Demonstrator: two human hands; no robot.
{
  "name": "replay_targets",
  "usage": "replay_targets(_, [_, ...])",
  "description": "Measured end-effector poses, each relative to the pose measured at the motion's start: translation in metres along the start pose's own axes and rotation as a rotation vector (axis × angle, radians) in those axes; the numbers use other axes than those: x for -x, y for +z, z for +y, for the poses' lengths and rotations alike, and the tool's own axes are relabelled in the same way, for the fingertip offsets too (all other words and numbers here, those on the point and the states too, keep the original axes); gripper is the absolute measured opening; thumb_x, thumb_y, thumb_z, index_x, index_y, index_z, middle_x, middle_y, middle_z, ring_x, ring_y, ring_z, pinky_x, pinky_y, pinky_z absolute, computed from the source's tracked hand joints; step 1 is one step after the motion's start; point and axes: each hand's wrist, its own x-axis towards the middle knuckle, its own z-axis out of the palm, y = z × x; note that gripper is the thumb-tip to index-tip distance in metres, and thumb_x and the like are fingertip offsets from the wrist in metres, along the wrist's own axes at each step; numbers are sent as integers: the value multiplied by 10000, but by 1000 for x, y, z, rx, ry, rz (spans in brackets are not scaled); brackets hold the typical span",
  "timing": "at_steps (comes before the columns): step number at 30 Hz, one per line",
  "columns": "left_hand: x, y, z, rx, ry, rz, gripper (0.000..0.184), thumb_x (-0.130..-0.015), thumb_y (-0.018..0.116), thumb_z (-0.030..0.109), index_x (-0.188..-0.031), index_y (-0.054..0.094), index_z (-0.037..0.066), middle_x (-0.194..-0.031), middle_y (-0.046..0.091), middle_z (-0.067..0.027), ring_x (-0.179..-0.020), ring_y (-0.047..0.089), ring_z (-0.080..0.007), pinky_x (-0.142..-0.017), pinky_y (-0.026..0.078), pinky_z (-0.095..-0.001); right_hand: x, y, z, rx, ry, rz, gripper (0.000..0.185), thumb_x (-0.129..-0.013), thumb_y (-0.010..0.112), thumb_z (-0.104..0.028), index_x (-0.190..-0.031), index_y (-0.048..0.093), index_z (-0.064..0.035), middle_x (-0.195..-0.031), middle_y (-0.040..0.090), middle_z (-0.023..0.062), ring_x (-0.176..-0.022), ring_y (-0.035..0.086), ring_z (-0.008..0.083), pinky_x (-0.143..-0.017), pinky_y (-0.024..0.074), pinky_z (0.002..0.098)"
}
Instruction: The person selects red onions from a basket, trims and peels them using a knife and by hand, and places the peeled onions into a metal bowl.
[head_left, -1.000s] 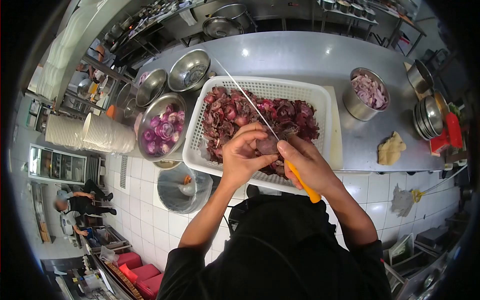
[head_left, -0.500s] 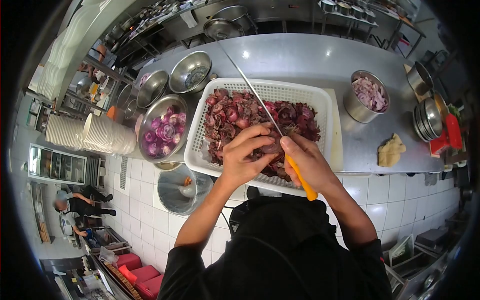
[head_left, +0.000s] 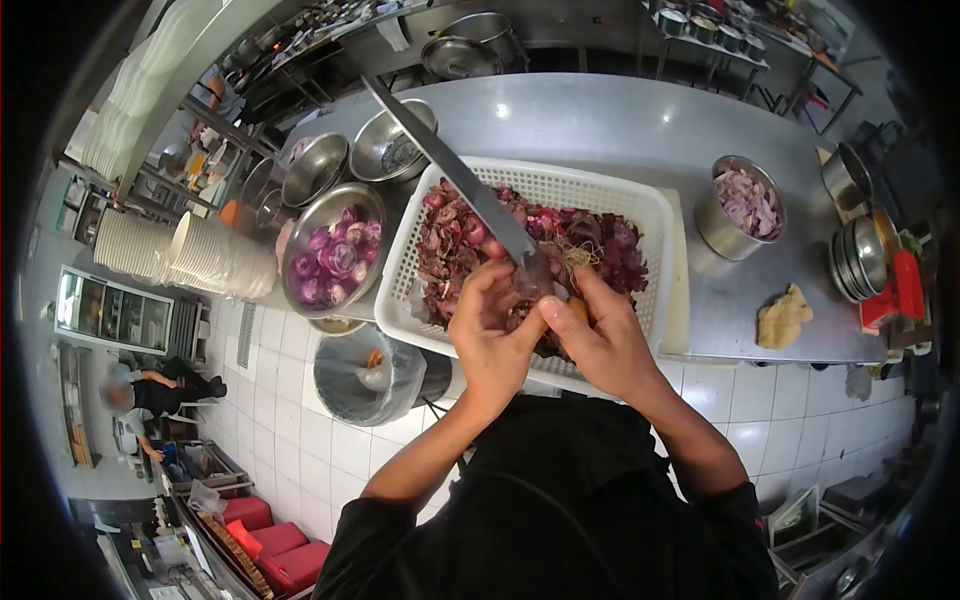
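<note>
My left hand point(head_left: 490, 330) curls its fingers around a red onion that they mostly hide, over the white perforated basket point(head_left: 665, 230). Touching it at the thumb side, my right hand point(head_left: 610, 345) is closed on a knife point(head_left: 455, 170). The long blade points up and left across the basket, its flat side showing; a bit of the orange handle shows between the hands. A tuft of pale onion roots point(head_left: 580, 258) sticks up by my right fingertips. Red onions and loose dry skins point(head_left: 450, 245) fill the basket below.
Left of the basket stands a steel bowl of peeled purple onions point(head_left: 340, 255), with steel bowls point(head_left: 395, 140) behind. A lined bin point(head_left: 365, 375) is below. Rightward are a pot of cut onion point(head_left: 742, 205), a yellowish cloth point(head_left: 783, 318) and stacked bowls point(head_left: 855, 250). A person point(head_left: 160, 395) sits far left.
The knife has turned, so its handle no longer points toward me and its flat side shows. My hands have come together, and the onion is now more hidden by my fingers.
</note>
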Motion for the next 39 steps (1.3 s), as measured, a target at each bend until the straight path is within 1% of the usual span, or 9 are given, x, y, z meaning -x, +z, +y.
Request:
replay_targets(6, [-4,-13,-26,-293,389,23,481,-767,819,-36,-1176,566,-60,-1276,561,-170,-1075,641,-213,-881,572,-324,-2,4,-1,-51,51,3,368,-949,655,-318,-1067,589,25,-799,622,149,-712,570,150,-678,483,325])
replay_targets(12, [-8,-12,-27,-256,428,13,525,-718,842,-39,-1170,575,-62,-1280,564,-184,-1060,639,-220,-865,573,-325,-2,6,1,-173,119,7,362,-949,660,-292,-1097,597,32,-754,598,107,-681,526,117,-640,470,316])
replay_targets(15, [-14,-20,-25,-383,507,-62,529,-720,834,-56,-1176,565,-63,-1288,552,-180,-1101,624,-225,-907,570,-338,-2,0,3,-160,105,-38,351,-950,664,-278,-1100,600,34,-740,598,92,-674,524,99,-630,465,296])
replay_targets(17, [-18,-25,-30,-189,379,-111,521,-728,824,-72,-1176,559,-63,-1303,538,-175,-1140,607,-227,-934,564,-343,-1,-3,8,-26,-17,-49,351,-950,667,-271,-1113,601,32,-728,593,85,-669,519,87,-623,461,283])
replay_targets(20, [-15,-18,-23,-29,242,-90,520,-738,808,-94,-1185,544,-60,-1322,521,-167,-1184,584,-222,-962,555,-346,-3,-2,4,-73,-37,-28,351,-947,676,-273,-1103,595,31,-715,570,73,-669,500,84,-616,450,278])
replay_targets(26, [-13,-16,-17,-98,182,-116,550,-741,782,-134,-1220,523,-51,-1314,519,-142,-1189,580,-206,-987,536,-347,-1,-2,7,-119,58,-56,338,-963,663,-271,-1110,593,26,-684,562,46,-640,486,70,-580,424,261])
replay_targets(32, [-18,-17,-9,61,119,-165,551,-747,759,-157,-1235,534,-33,-1242,560,-108,-1125,603,-179,-970,522,-317,1,-18,-8,-410,333,-181,295,-1022,558,-332,-1046,597,-41,-604,510,3,-449,433,59,-419,333,224])
replay_targets(36, [-17,-19,-5,93,-73,-196,542,-768,737,-159,-1253,530,-33,-1231,569,-103,-1115,607,-170,-957,524,-312,-2,-25,-7,-397,337,-184,326,-1033,523,-380,-1013,577,-60,-582,502,13,-412,435,80,-391,337,239])
replay_targets(39, [-19,-14,-2,115,-66,-210,534,-780,734,-152,-1258,530,-31,-1219,579,-98,-1101,612,-166,-938,529,-307,-2,-28,-8,-410,361,-162,335,-1031,524,-396,-998,568,-65,-578,499,11,-408,434,81,-391,337,240])
